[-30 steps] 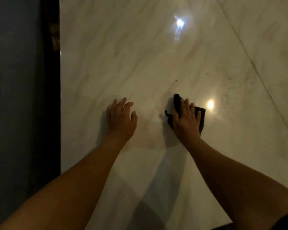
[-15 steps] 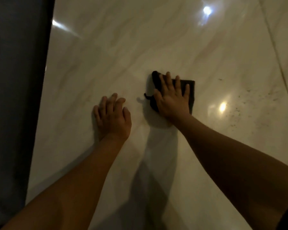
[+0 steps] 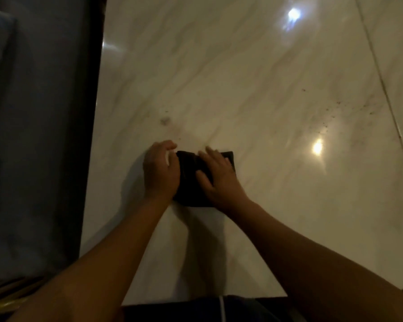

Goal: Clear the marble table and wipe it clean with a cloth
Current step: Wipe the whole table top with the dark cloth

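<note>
A dark folded cloth (image 3: pixel 189 182) lies on the pale marble table (image 3: pixel 254 94), a little left of centre and near me. My right hand (image 3: pixel 219 177) presses flat on the cloth's right half with the fingers spread. My left hand (image 3: pixel 160 171) sits at the cloth's left edge, its fingers curled over that edge. Both forearms reach in from the bottom of the view. The parts of the cloth under the hands are hidden.
A grey smudge (image 3: pixel 164 121) marks the marble just beyond my left hand. Dark crumbs (image 3: pixel 340 108) are scattered at the right, near a seam (image 3: pixel 382 89) in the marble. The table's dark left edge (image 3: pixel 91 135) borders a dim grey surface.
My right hand has drawn the cloth back toward me and leftward. My left hand has left its flat rest on the marble and closed in on the cloth's left edge.
</note>
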